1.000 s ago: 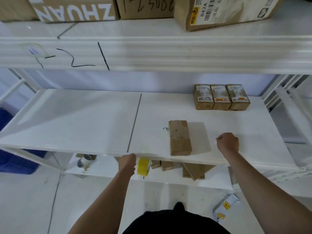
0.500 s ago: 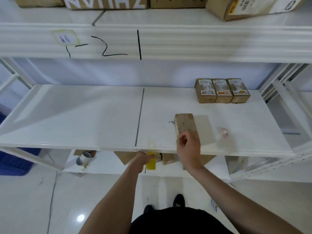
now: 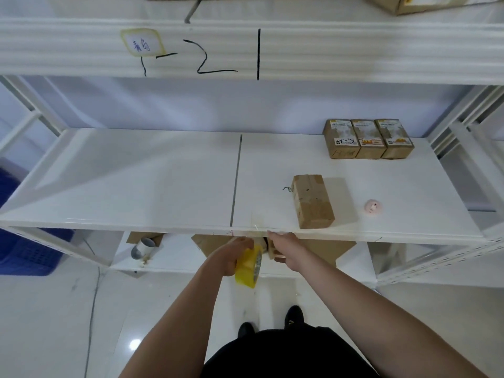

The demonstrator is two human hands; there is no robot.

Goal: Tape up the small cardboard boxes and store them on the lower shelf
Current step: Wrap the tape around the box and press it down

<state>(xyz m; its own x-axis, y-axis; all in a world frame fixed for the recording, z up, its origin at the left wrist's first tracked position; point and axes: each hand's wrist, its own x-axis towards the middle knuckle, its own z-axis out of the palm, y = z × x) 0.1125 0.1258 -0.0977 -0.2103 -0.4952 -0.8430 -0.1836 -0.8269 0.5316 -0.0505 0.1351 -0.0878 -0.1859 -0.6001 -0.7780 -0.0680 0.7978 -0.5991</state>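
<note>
The shelf (image 3: 136, 186) carries a small cardboard box (image 3: 312, 201) near its front edge — handy for taping, I judge. Left hand (image 3: 234, 255) grips the yellow tape roll (image 3: 249, 266); right hand (image 3: 286, 246) seemingly pinches its free end — grip unclear. Beam writing: "1-2 1".

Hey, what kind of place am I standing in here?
Most likely a stockroom or small warehouse. White metal shelving carries a handwritten bay number, labelled cardboard boxes stand in a row, and your left hand holds packing tape.
</note>
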